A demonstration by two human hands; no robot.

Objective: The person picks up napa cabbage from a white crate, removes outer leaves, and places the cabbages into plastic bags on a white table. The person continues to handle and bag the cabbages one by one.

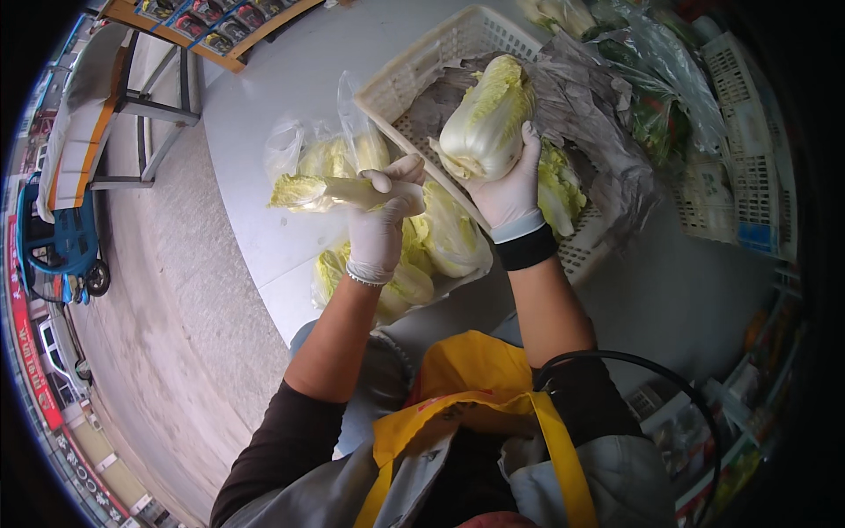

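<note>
My left hand [379, 234], in a white glove, grips a loose napa cabbage leaf [310, 191] with a pale rib and a yellow-green, ragged tip. My right hand [505, 188], gloved too, holds a whole napa cabbage [488, 122] from below, its white base towards me, over a white plastic crate [412, 76]. Another cabbage [558, 188] lies in the crate beside my right wrist, partly hidden. Crumpled grey sheeting [581, 99] fills part of the crate. Several cabbages in clear plastic bags [455, 241] sit on the floor below and behind my left hand.
Bagged green vegetables [667, 119] and more perforated crates [752, 171] stand at the right. A wooden-edged rack of packaged goods [218, 30] is at the top left. A metal-legged table [158, 115] and a blue vehicle [56, 231] are farther left, outdoors.
</note>
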